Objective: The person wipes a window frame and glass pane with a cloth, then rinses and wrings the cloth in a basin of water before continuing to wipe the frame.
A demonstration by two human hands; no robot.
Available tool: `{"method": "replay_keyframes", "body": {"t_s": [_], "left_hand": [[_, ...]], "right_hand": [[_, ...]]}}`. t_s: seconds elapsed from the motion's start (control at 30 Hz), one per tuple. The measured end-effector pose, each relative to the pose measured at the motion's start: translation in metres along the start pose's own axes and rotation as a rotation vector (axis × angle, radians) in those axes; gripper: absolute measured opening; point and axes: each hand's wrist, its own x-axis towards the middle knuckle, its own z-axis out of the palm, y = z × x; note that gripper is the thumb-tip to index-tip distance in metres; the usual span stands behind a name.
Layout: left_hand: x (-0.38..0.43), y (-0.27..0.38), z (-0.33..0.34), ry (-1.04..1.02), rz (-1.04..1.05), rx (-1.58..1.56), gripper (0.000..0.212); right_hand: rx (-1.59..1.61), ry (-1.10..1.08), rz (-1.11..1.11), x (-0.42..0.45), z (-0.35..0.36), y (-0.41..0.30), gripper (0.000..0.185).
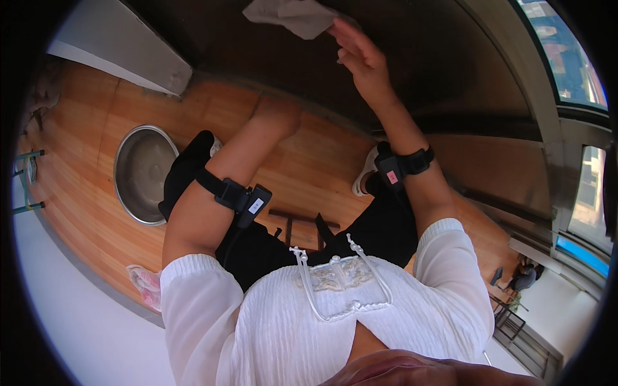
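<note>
My right hand [364, 55] is raised against a dark, smooth panel [434, 58], its fingers at the edge of a pale grey cloth [301, 17]. Part of that cloth runs off past the top of the view. My left hand [282, 116] hangs low, in front of the panel's bottom edge and above the wood-look floor [309, 159]. Its fingers are bent away from me and hidden, so their grip does not show. Left of my leg stands a round metal basin [145, 173] with cloudy liquid in it.
Between my legs is a dark wooden stool [304, 219]. A white block-like ledge [130, 48] juts out at the upper left. A pink-and-white cloth [145, 287] lies by the left wall. Windows [565, 53] line the right. A person [524, 277] is far off at the right.
</note>
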Motion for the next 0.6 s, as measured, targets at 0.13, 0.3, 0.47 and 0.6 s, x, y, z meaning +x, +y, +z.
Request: {"method": "replay_keyframes", "body": {"t_s": [0.13, 0.3, 0.47, 0.6], "left_hand": [[0.002, 0.0, 0.0, 0.009, -0.016, -0.015, 0.033], [0.006, 0.006, 0.0, -0.051, -0.011, -0.064, 0.032], [0.008, 0.0, 0.007, -0.089, -0.051, -0.099, 0.032], [0.018, 0.011, 0.006, -0.098, -0.031, -0.124, 0.031]], "right_hand": [[0.008, 0.184, -0.349, 0.016, -0.012, -0.044, 0.05], [-0.005, 0.103, 0.162, -0.021, -0.005, 0.052, 0.048], [-0.529, -0.352, 0.58, -0.065, -0.008, 0.171, 0.05], [-0.565, -0.361, 0.682, -0.075, -0.029, 0.204, 0.05]]}}
